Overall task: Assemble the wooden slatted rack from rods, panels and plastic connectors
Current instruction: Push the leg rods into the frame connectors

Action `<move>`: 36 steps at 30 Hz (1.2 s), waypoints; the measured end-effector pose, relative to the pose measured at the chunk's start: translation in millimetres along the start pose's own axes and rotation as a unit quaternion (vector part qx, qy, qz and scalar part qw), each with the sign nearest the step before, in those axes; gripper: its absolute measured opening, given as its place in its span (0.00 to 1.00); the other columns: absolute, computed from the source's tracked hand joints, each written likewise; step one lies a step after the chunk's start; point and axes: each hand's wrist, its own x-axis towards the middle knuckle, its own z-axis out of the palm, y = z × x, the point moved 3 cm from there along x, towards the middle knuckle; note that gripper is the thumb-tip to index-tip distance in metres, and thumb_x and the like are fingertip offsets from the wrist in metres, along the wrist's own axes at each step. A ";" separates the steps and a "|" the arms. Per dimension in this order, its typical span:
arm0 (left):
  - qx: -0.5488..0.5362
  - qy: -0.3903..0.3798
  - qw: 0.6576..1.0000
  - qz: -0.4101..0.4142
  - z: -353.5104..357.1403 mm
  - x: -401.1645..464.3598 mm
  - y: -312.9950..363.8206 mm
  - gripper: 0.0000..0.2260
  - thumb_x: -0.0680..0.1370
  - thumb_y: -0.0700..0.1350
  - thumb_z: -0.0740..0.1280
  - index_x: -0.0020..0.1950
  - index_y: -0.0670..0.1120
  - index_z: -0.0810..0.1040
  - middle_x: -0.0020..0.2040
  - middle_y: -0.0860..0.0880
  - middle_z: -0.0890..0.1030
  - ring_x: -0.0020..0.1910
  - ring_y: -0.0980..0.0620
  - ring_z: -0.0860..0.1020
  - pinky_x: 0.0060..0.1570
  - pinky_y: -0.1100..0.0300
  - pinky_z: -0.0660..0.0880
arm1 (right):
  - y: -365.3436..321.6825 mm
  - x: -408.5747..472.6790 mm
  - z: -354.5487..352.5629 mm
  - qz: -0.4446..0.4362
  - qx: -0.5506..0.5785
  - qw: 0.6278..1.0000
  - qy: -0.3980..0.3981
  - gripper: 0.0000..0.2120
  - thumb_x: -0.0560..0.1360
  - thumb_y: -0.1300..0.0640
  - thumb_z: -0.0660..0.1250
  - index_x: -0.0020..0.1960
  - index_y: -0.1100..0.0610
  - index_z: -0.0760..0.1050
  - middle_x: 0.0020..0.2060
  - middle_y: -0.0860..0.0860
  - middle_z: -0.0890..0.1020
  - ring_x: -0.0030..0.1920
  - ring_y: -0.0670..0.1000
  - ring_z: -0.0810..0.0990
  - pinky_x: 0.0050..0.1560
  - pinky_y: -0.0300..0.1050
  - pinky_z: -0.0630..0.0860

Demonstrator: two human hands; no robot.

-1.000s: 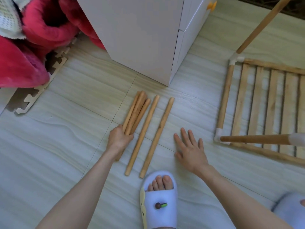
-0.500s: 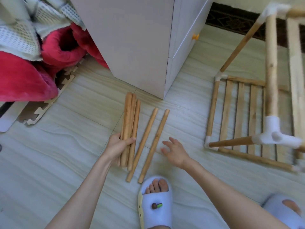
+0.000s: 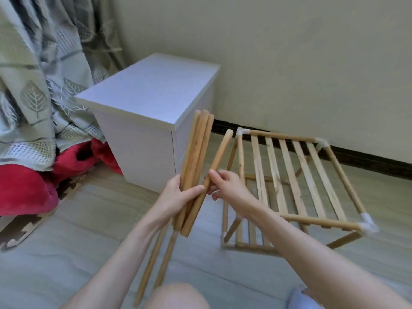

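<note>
Clearly the left hand [image 3: 178, 195] grips a bundle of rods [image 3: 196, 152], held upright and a little tilted above the floor [image 3: 66, 253]; how many rods are in it is hard to count, because they overlap. The right hand [image 3: 225, 184] pinches one single rod [image 3: 219, 150] just beside the bundle, and its lower end lies against the bundle. Two more rods [image 3: 156, 259] lie on the floor under the left forearm; their near ends are hidden behind a knee [image 3: 176, 295] at the bottom edge. The half-built rack [image 3: 289, 175] stands to the right, near the wall [image 3: 289, 63], with a slatted panel on top and white connectors [image 3: 367, 221] at the corners. Its lower panel is partly hidden by the right arm and blurred. A white cabinet [image 3: 145, 103] stands behind the bundle, close to the rack's left corner. Open floor lies to the left, up to a red blanket [image 3: 22, 186] under a curtain [image 3: 33, 85].
</note>
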 end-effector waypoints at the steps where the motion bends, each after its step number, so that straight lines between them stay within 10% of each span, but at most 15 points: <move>1: 0.007 -0.004 1.000 0.021 8.0 -0.2 19.5 0.06 0.75 0.40 0.69 0.48 0.46 0.73 0.39 0.50 0.80 0.37 0.57 0.79 0.39 0.66 0.75 | -11.7 -8.3 -16.0 -0.027 -0.030 0.999 0.030 0.14 0.81 0.53 0.56 0.50 0.63 0.74 0.35 0.55 0.76 0.32 0.47 0.75 0.31 0.37 0.72; 11: -0.007 -0.021 0.994 0.103 59.2 -22.8 121.7 0.03 0.77 0.38 0.65 0.47 0.45 0.73 0.39 0.46 0.80 0.40 0.52 0.80 0.45 0.60 0.78 | 2.5 -68.0 -97.1 -0.121 -0.123 0.964 0.204 0.05 0.79 0.56 0.60 0.53 0.56 0.70 0.45 0.53 0.79 0.44 0.49 0.81 0.42 0.36 0.78; 36: -0.033 0.049 0.994 0.089 74.5 -19.4 97.3 0.04 0.78 0.38 0.65 0.52 0.42 0.74 0.39 0.47 0.81 0.44 0.50 0.82 0.49 0.59 0.78 | 11.7 -50.1 -82.0 -0.189 -0.235 0.943 0.140 0.07 0.78 0.55 0.63 0.53 0.58 0.71 0.42 0.53 0.82 0.44 0.50 0.82 0.48 0.47 0.80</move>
